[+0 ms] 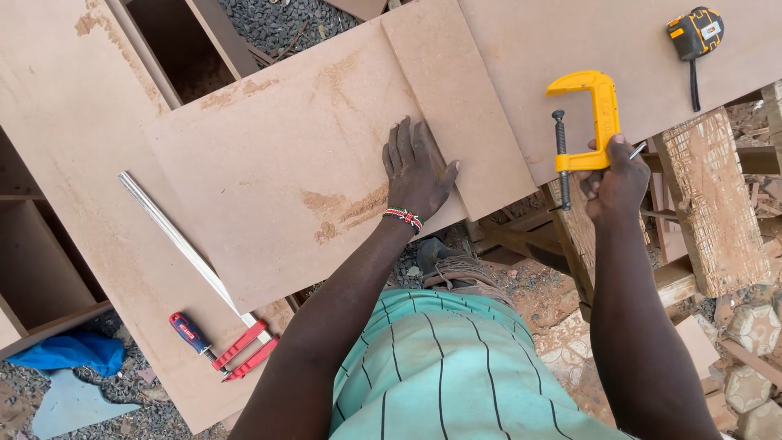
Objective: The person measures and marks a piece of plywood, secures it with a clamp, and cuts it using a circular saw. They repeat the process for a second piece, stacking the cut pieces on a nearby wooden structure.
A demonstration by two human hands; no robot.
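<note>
My left hand [415, 171] lies flat, fingers spread, on a brown fibreboard panel [269, 171], right at the edge of a narrower strip of board [456, 98] laid over it. My right hand [615, 183] grips the lower end of a yellow C-clamp [590, 114], whose black screw points up beside the strip's right edge. The clamp's jaw stands over the edge of a larger board [586, 41] at the back.
A metal ruler [175, 240], a red-and-blue screwdriver [191, 334] and red-handled pliers [244, 350] lie on the left board. A yellow-black tape measure [695, 33] sits at the back right. Rough wooden supports [709, 204] and gravel lie below.
</note>
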